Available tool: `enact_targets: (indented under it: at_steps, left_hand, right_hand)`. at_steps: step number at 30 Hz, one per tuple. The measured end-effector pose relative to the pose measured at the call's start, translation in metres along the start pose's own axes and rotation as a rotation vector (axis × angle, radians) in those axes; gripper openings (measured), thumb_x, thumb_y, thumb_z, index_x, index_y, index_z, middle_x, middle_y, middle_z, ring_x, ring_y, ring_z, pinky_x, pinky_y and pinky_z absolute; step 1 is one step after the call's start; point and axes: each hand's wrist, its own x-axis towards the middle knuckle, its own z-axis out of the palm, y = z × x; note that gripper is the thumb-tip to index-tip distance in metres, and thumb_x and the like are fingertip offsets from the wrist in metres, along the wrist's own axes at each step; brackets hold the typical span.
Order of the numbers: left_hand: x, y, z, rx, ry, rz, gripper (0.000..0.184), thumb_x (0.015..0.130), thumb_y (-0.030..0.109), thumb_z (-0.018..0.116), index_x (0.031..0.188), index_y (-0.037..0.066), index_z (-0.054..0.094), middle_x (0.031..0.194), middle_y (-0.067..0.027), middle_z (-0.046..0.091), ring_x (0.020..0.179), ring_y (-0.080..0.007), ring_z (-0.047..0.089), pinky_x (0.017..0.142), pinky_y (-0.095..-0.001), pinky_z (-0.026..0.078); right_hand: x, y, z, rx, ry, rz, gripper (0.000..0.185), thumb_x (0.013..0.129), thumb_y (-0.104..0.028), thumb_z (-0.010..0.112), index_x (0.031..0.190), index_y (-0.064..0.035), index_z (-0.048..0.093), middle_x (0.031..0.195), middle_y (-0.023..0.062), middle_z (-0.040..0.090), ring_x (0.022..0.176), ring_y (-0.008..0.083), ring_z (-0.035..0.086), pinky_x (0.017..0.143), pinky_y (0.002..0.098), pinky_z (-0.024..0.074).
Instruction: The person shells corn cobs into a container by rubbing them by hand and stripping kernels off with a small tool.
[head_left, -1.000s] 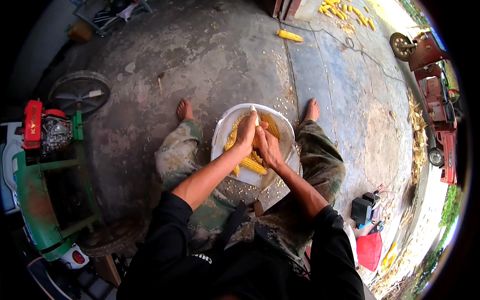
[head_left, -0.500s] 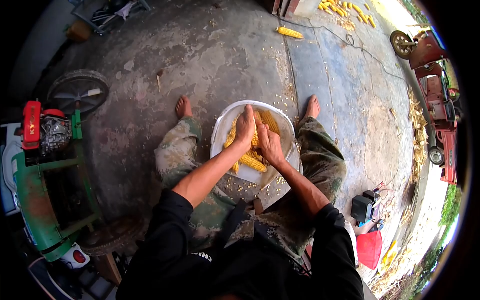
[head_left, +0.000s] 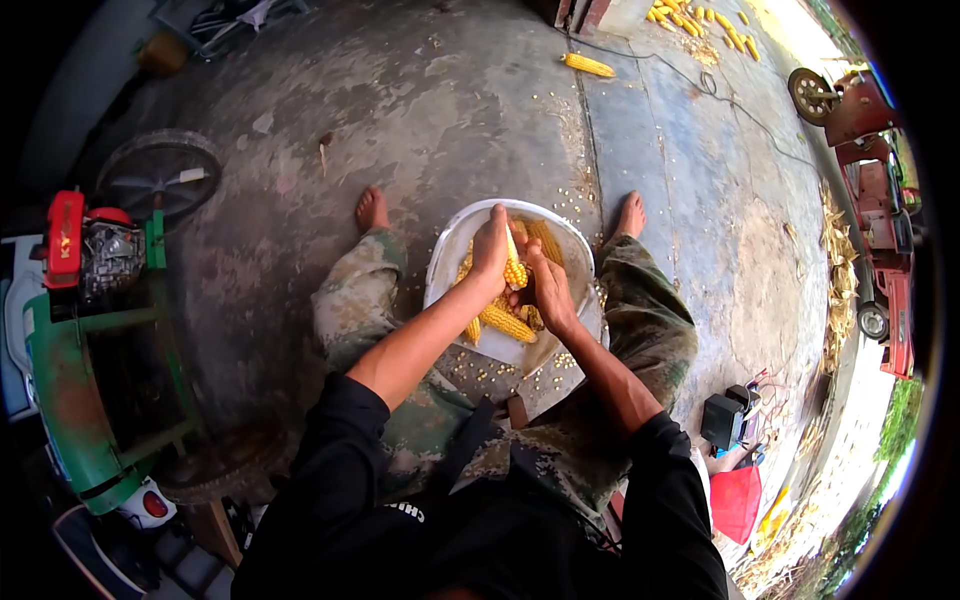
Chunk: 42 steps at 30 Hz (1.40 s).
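My left hand (head_left: 490,252) is wrapped round a yellow corn cob (head_left: 515,270), thumb pointing away from me. From the other side my right hand (head_left: 552,288) cups the cob's near end, its thumb raised and its fingers partly hidden underneath. Both hands are over a white basin (head_left: 436,268) between my legs. Inside it lie several more cobs, among them one ear of corn (head_left: 508,322) near the front and another ear (head_left: 543,238) at the far right. Loose kernels (head_left: 483,372) are scattered on the floor around the basin.
A single corn cob (head_left: 588,65) lies ahead on the concrete, with a corn pile (head_left: 690,18) beyond it. A cable (head_left: 710,90) crosses the floor. To the left stands a green machine (head_left: 75,400) with a red engine (head_left: 65,240); to the right, a black box (head_left: 722,420) and red vehicle (head_left: 885,250).
The right hand has shifted slightly toward me and turned, its thumb lifting off the cob. More of the held cob shows between the hands. The whole view has moved slightly.
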Motion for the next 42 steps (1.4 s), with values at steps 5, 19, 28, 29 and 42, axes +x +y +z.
enact_targets:
  at_steps: [5, 19, 28, 29, 42]
  left_hand:
    - [-0.004, 0.001, 0.002, 0.061, 0.042, 0.049, 0.049, 0.102, 0.051, 0.041, 0.085, 0.006, 0.048, 0.070, -0.0046, 0.050, 0.059, -0.0223, 0.061, 0.056, -0.0365, 0.054]
    - [-0.004, 0.008, 0.006, -0.183, -0.001, -0.107, 0.048, 0.101, 0.057, 0.039, 0.091, 0.011, 0.045, 0.071, -0.0050, 0.047, 0.068, -0.0290, 0.068, 0.053, -0.0419, 0.052]
    - [0.009, -0.014, 0.008, -0.177, 0.119, 0.042, 0.048, 0.101, 0.055, 0.040, 0.084, 0.011, 0.044, 0.070, -0.0035, 0.045, 0.056, -0.0203, 0.055, 0.054, -0.0351, 0.049]
    - [0.010, -0.014, 0.008, -0.151, 0.147, 0.083, 0.048, 0.101, 0.054, 0.040, 0.082, 0.011, 0.044, 0.069, -0.0031, 0.044, 0.055, -0.0189, 0.053, 0.053, -0.0342, 0.048]
    - [0.001, -0.001, 0.015, -0.129, 0.134, -0.033, 0.047, 0.102, 0.051, 0.038, 0.080, 0.011, 0.044, 0.065, -0.0027, 0.044, 0.055, -0.0189, 0.053, 0.049, -0.0351, 0.047]
  right_hand:
    - [0.016, 0.024, -0.013, -0.295, -0.118, -0.090, 0.053, 0.104, -0.045, 0.043, 0.110, 0.0042, 0.062, 0.061, 0.0055, 0.057, 0.049, 0.0145, 0.055, 0.049, 0.0293, 0.0418]
    - [0.008, 0.013, -0.009, 0.071, -0.021, 0.009, 0.060, 0.104, -0.049, 0.039, 0.136, -0.0001, 0.051, 0.071, 0.0063, 0.061, 0.048, 0.0120, 0.054, 0.046, 0.0253, 0.0449]
    - [0.015, 0.021, -0.005, -0.255, 0.134, -0.164, 0.061, 0.104, -0.052, 0.038, 0.120, 0.0026, 0.062, 0.068, 0.0032, 0.056, 0.049, 0.0079, 0.047, 0.046, 0.0244, 0.0375]
    - [0.020, 0.027, -0.010, -0.314, 0.146, -0.206, 0.061, 0.104, -0.051, 0.038, 0.116, 0.0033, 0.063, 0.068, 0.0033, 0.057, 0.048, 0.0074, 0.047, 0.045, 0.0242, 0.0368]
    - [0.009, 0.012, -0.002, 0.035, 0.091, -0.045, 0.055, 0.104, -0.050, 0.040, 0.111, -0.0012, 0.064, 0.061, 0.0017, 0.054, 0.045, 0.0068, 0.049, 0.039, 0.0231, 0.0335]
